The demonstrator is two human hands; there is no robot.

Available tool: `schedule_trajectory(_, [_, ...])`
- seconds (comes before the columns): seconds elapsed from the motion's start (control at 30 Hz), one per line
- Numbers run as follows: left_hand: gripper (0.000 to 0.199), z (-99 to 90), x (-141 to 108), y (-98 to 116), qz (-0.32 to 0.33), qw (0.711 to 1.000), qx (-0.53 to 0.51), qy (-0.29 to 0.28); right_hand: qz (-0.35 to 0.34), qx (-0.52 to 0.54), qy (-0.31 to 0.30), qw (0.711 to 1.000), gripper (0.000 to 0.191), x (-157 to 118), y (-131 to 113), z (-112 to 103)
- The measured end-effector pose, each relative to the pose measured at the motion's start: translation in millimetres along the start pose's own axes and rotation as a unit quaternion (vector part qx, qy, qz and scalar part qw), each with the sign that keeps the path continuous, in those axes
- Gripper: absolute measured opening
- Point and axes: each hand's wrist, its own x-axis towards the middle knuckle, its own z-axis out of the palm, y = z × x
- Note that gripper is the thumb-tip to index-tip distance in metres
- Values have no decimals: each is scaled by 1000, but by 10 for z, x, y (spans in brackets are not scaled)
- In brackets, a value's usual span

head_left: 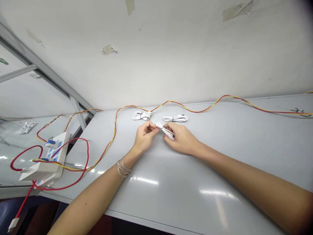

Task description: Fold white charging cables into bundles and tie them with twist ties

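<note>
The left hand (145,137) and the right hand (182,138) were both closed in a pinch on a bundled white cable (165,130), held just above the bench (195,182) between them, working at its dark twist tie (160,127) (its ends were too small to make out). The step in hand looked like fastening that tie, and the next move seemed to call for another firm twist. 2 white coils (141,115) (175,118) lay just beyond, near a red-and-yellow cable (190,109).

You wear several thin silver chain bracelets (123,167), stacked loosely on your left wrist at about 7 o'clock in view; your left forearm (90,199) and right forearm (256,173), at 7 and 4 o'clock, are bare.
</note>
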Motion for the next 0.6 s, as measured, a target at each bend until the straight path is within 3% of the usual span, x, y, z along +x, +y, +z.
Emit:
schedule_trajectory(0.3, [20,-13,4,8,14,999,-29,5,1,-22,0,1000,4,0,1,30])
schedule_trajectory(0.47, [28,-19,32,-30,17,995,-31,90,3,-14,0,1000,15,-3,-2,23])
schedule_trajectory(0.6, [20,-9,46,-28,13,990,-2,139,15,4,11,1000,14,-4,-6,-1])
